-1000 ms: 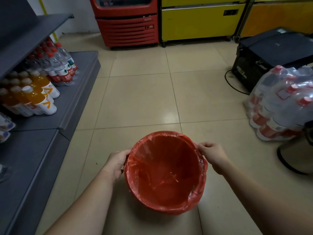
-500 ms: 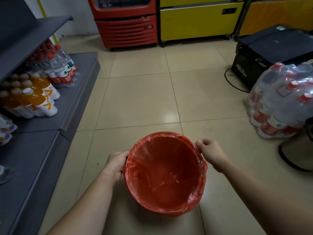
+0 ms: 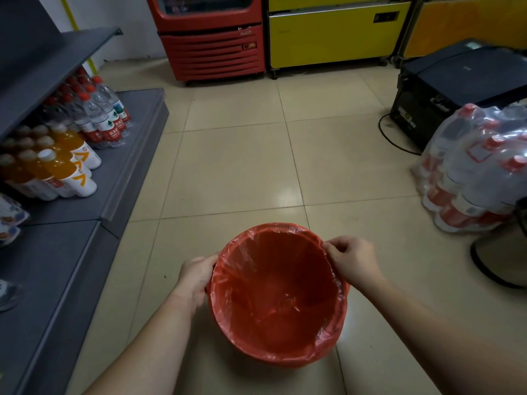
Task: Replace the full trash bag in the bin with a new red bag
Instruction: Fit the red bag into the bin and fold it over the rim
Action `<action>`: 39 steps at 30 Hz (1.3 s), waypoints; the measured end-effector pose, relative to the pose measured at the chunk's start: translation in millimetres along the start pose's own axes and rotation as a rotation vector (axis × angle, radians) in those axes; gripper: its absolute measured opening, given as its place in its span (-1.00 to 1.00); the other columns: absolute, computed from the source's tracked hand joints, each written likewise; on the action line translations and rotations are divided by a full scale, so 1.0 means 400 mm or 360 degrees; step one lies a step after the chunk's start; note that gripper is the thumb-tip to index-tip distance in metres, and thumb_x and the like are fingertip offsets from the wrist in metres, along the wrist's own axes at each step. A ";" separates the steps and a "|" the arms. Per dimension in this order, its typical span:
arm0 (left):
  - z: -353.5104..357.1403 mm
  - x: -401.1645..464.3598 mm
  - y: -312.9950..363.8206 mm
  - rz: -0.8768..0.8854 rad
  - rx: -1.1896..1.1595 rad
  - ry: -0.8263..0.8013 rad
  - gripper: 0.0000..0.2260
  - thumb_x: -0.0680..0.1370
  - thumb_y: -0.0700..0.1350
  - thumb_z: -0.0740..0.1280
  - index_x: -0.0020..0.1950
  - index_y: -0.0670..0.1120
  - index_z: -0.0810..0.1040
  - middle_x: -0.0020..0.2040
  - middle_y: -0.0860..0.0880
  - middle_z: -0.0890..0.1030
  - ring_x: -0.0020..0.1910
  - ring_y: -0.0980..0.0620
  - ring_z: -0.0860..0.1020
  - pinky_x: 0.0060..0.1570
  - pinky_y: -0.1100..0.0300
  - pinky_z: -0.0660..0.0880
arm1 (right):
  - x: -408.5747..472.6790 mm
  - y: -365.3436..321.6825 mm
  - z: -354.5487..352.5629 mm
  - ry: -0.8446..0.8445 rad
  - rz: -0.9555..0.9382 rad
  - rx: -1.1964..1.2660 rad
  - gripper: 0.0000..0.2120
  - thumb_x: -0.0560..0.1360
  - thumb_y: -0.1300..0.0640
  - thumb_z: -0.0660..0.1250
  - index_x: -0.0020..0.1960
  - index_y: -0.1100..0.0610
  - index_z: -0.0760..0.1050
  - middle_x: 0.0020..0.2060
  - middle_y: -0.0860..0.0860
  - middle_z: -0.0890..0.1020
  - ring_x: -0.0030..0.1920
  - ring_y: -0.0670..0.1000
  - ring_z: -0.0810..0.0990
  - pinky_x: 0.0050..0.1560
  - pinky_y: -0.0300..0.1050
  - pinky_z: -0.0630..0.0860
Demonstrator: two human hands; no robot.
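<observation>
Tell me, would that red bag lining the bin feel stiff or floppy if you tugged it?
Probably floppy: the red bag looks thin, wrinkled and glossy, so likely slippery too. It drapes over the rim where the right hand pinches it, and might tear if pulled hard.

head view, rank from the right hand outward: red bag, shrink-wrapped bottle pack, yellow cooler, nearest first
1. Red bag, pinched at its rim by the right hand.
2. Bottle pack, on the floor to the right.
3. Yellow cooler, against the far wall.
</observation>
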State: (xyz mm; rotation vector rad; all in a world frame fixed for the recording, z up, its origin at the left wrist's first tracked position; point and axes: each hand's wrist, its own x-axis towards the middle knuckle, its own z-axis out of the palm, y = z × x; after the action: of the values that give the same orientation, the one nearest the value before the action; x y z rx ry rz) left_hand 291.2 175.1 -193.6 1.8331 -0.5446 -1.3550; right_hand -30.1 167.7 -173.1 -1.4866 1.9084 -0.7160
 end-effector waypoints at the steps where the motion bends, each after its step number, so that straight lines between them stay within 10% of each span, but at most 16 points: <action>1: 0.001 0.000 0.000 0.0005 0.0001 0.0009 -0.71 0.35 -0.11 0.58 -0.11 -0.29 0.64 -0.34 -0.20 0.69 -0.43 -0.09 0.63 -0.42 0.12 0.56 | 0.001 0.002 0.001 0.0031 0.0003 -0.0012 -0.84 0.50 0.01 0.41 -0.21 0.00 0.71 -0.39 -0.22 0.65 -0.30 -0.34 0.57 -0.35 -0.51 0.34; 10: -0.004 0.007 -0.006 -0.0001 0.0032 -0.0007 -0.71 0.36 -0.05 0.58 -0.14 -0.24 0.63 -0.33 -0.20 0.70 -0.42 -0.11 0.65 -0.36 0.09 0.56 | 0.022 0.006 0.022 -0.0025 0.0001 -0.0144 -0.83 0.57 0.17 0.23 -0.19 0.08 0.49 -0.40 -0.08 0.55 -0.34 -0.03 0.50 -0.35 -0.17 0.32; 31: -0.005 0.024 0.007 -0.0047 0.0197 -0.0212 -0.71 0.32 0.05 0.60 -0.22 -0.14 0.64 -0.35 -0.11 0.70 -0.44 0.03 0.65 -0.06 0.06 0.52 | 0.088 0.054 -0.007 -0.0539 0.0356 0.0207 -0.75 0.65 0.15 0.19 -0.16 0.16 0.52 -0.41 0.04 0.49 -0.45 -0.04 0.35 -0.48 -0.22 0.23; 35: -0.014 0.030 0.003 -0.0087 0.0171 -0.0227 -0.68 0.41 0.10 0.53 -0.11 -0.16 0.68 -0.30 -0.07 0.71 -0.09 -0.10 0.64 0.38 -0.18 0.32 | 0.079 0.050 -0.016 -0.0514 0.0359 0.0424 -0.74 0.65 0.16 0.24 -0.16 0.21 0.57 -0.36 0.06 0.57 -0.41 -0.05 0.49 -0.41 -0.27 0.43; 39: -0.029 0.033 0.003 -0.0167 0.0122 -0.0192 -0.62 0.54 0.19 0.34 -0.04 -0.11 0.70 -0.06 -0.05 0.73 0.12 -0.09 0.57 0.43 -0.25 0.17 | 0.057 0.058 -0.048 -0.0523 0.0462 0.0660 -0.69 0.64 0.00 0.25 0.01 0.22 0.63 -0.22 0.03 0.63 -0.25 -0.01 0.53 -0.23 -0.12 0.41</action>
State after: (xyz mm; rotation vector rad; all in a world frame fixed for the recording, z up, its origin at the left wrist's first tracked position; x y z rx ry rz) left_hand 306.8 168.7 -199.0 1.8728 -0.5765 -1.5419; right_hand -63.6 151.4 -180.4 -0.9765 1.5643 -0.6384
